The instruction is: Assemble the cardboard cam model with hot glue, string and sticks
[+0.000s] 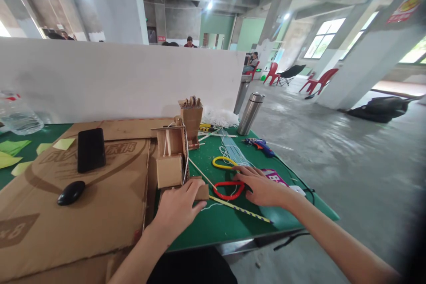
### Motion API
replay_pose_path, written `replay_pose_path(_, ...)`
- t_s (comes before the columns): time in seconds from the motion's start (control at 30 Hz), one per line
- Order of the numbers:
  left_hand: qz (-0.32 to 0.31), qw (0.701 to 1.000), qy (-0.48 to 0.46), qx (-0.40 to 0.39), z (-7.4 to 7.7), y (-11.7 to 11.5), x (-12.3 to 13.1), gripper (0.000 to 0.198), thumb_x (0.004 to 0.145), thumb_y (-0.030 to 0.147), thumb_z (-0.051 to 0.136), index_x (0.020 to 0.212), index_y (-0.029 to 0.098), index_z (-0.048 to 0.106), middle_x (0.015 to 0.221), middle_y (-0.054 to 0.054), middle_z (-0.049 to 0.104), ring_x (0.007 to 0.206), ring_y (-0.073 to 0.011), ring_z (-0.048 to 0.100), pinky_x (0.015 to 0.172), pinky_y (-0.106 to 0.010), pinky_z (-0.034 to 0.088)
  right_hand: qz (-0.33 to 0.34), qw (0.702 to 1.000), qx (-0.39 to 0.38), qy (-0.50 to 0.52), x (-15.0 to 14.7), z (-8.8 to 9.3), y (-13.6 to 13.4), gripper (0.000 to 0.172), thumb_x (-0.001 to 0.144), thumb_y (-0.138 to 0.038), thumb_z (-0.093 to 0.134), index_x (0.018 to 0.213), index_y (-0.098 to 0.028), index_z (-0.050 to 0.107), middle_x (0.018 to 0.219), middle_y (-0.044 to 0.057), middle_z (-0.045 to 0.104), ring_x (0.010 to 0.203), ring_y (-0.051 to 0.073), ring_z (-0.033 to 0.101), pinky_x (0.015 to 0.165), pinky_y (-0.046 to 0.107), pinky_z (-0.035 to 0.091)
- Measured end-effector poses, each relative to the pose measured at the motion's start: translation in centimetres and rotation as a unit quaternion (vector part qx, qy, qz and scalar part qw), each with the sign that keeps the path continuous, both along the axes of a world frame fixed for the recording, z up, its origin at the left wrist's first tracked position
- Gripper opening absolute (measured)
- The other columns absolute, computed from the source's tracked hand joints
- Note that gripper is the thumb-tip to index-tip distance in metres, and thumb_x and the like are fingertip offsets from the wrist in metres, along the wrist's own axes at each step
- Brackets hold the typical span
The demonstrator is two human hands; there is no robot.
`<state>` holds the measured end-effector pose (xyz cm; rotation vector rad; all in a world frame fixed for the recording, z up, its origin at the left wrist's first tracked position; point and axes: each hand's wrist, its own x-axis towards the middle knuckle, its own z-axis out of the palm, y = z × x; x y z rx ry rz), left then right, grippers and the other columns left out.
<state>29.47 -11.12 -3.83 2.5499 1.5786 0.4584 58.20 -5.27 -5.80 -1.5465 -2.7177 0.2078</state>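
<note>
My left hand (181, 204) is closed on a small cardboard piece (202, 192) at the foot of a cardboard model (170, 171) with string and sticks. My right hand (262, 185) has its fingers apart. Its fingertips reach over a pair of scissors with a yellow loop handle (223, 163) and a red loop handle (229, 191); the blades are hidden under the hand. In front of the hands lies a yellow patterned pencil (244, 211). A thin stick (202, 173) slants from the model toward the red loop.
A large cardboard sheet (109, 217) carries a phone (91, 150) and a mouse (71, 193). Behind stand a taller cardboard piece (191, 122) and a steel flask (251, 114). A blue glue gun (261, 145) lies near the right edge. A white partition (126, 82) closes the back.
</note>
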Motion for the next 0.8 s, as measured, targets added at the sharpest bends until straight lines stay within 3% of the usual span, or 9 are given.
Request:
replay_pose_path(0.07,-0.010,1.000,0.010,0.013,0.0,0.1,-0.2,0.036,0.086,0.026,0.071,0.118,0.027,0.056,0.123,-0.001,0.071,0.091,-0.0228,0.075,0.068,-0.031,0.058,0.011,1.000,0.008,-0.003,0.0,-0.1,0.0,0.044,0.076,-0.008,0.056,0.117,-0.019,0.067,0.147,0.014,0.049,0.137,0.034,0.043,0.114,0.058,0.027)
replay_pose_path(0.17,-0.019,0.999,0.021,0.039,-0.2,0.2,-0.8,0.043,0.086,0.026,0.071,0.125,0.027,0.056,0.131,-0.002,0.065,0.094,-0.0214,0.074,0.068,-0.029,0.058,0.020,1.000,0.024,-0.001,0.2,-0.2,0.2,0.029,0.086,-0.013,0.052,0.108,-0.021,0.069,0.139,0.011,0.057,0.129,0.030,0.051,0.110,0.052,0.035)
replay_pose_path(0.33,0.029,0.996,0.025,0.085,-1.0,0.0,-1.8,0.041,0.087,0.033,0.070,0.127,0.033,0.061,0.126,-0.004,0.060,0.082,-0.0171,0.072,0.064,-0.027,0.058,-0.020,0.997,0.078,0.018,0.6,0.6,0.5,0.033,0.090,-0.007,0.039,0.107,-0.017,0.066,0.114,0.012,0.068,0.095,0.024,0.067,0.090,0.039,0.048)
replay_pose_path(0.4,0.064,0.993,0.026,0.100,-1.3,-0.3,-1.9,0.037,0.088,0.036,0.068,0.125,0.037,0.064,0.119,-0.004,0.060,0.074,-0.0156,0.071,0.062,-0.028,0.057,-0.050,0.992,0.111,0.037,0.9,1.6,0.7,0.034,0.093,-0.008,0.035,0.108,-0.016,0.064,0.109,0.013,0.069,0.087,0.023,0.068,0.083,0.037,0.049)
replay_pose_path(0.53,0.117,0.986,0.030,0.118,-1.4,-1.0,-1.6,0.040,0.087,0.044,0.069,0.126,0.040,0.064,0.111,-0.003,0.060,0.066,-0.0144,0.069,0.054,-0.025,0.054,-0.109,0.974,0.181,0.084,1.6,4.4,0.5,0.031,0.098,-0.018,0.033,0.112,-0.020,0.061,0.114,0.011,0.069,0.091,0.025,0.067,0.078,0.036,0.048)
replay_pose_path(0.7,0.143,0.981,0.034,0.130,-1.4,-1.3,-1.2,0.042,0.089,0.044,0.066,0.130,0.037,0.062,0.108,-0.004,0.064,0.066,-0.0156,0.070,0.052,-0.024,0.052,-0.154,0.954,0.225,0.121,2.8,8.5,-0.5,0.024,0.098,-0.035,0.044,0.104,-0.021,0.063,0.085,0.011,0.070,0.071,0.026,0.063,0.061,0.034,0.040)
replay_pose_path(0.8,0.144,0.980,0.040,0.129,-1.4,-1.3,-1.3,0.041,0.092,0.034,0.063,0.133,0.034,0.060,0.106,-0.003,0.069,0.062,-0.0173,0.070,0.049,-0.025,0.051,-0.151,0.951,0.223,0.154,3.4,9.8,-0.8,0.018,0.092,-0.035,0.053,0.093,-0.022,0.065,0.078,0.009,0.069,0.064,0.024,0.059,0.059,0.034,0.036)
